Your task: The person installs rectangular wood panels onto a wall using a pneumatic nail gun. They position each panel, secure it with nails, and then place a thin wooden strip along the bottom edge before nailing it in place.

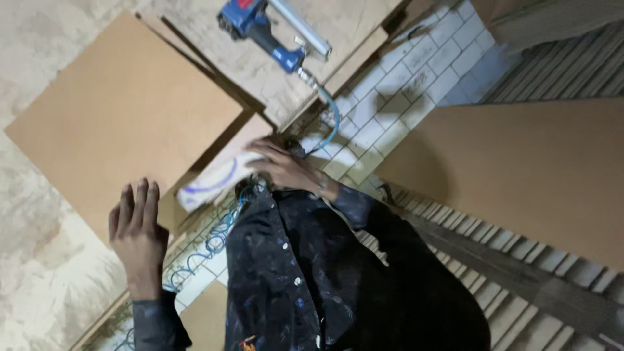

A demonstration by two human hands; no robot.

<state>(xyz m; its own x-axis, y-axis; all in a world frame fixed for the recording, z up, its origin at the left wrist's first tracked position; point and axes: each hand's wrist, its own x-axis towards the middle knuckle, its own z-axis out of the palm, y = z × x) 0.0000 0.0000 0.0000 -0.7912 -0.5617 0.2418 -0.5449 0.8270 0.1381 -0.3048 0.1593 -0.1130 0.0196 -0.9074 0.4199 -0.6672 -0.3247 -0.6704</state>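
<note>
My left hand (136,224) lies flat with its fingers stretched out on the lower edge of a large brown board (123,110) and holds nothing. My right hand (283,168) reaches in from the dark sleeve and grips one end of a white bottle with a purple stripe (211,184). The bottle lies tilted over the corner of a smaller brown board (250,133), just right of the large one. My dark paint-flecked shirt (305,273) fills the bottom middle of the view.
A blue air nailer (260,27) lies on a pale worktop at the top, its blue hose (331,117) running down over white tiles (416,71). Coiled blue hose (208,250) lies by my shirt. Another big brown board (520,175) and wooden slats (520,273) are on the right.
</note>
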